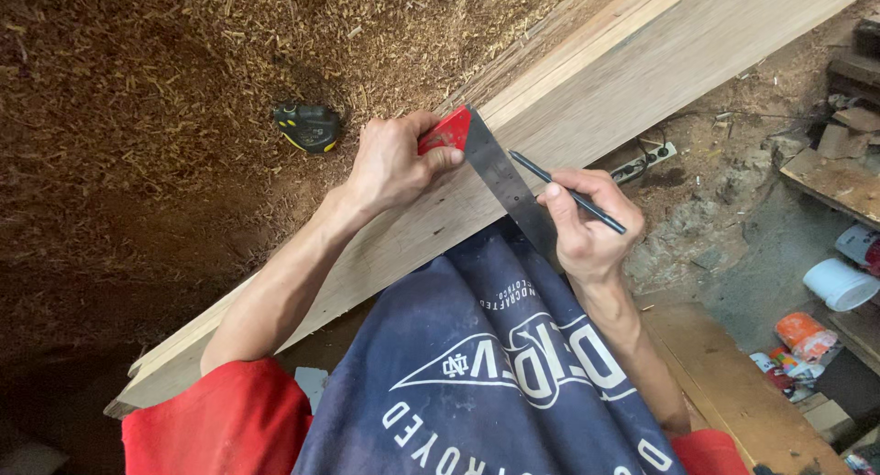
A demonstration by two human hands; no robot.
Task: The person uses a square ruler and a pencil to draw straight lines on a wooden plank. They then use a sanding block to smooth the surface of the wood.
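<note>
I see my left hand (pixel 396 163) clamped on the red stock of a square (pixel 477 154), fingers wrapped around it and pressing it against the far edge of the plank (pixel 587 90). The square's dark blade runs back across the plank's face toward my body. My right hand (pixel 587 220) holds a pencil (pixel 566 193), fingers pinched together on the shaft, with its tip resting on the wood just beside the blade's right edge, near the stock end.

By my reading, the setting-up is done: the square looks seated and the pencil is at the starting point for a line across the plank. I cannot make out any drawn line along the blade, so I judge the marking itself is barely begun or not yet begun; the wood near the tip is too pale and small in view to be sure.

The plank lies diagonally across the view, from low left to high right, over a sawdust-covered surface (pixel 137 117). A black and yellow tape measure (pixel 308 127) sits in the sawdust just beyond the plank, near my left hand but apart from it, untouched. A white power strip (pixel 646 160) lies on the floor to the right, beyond the plank.
</note>
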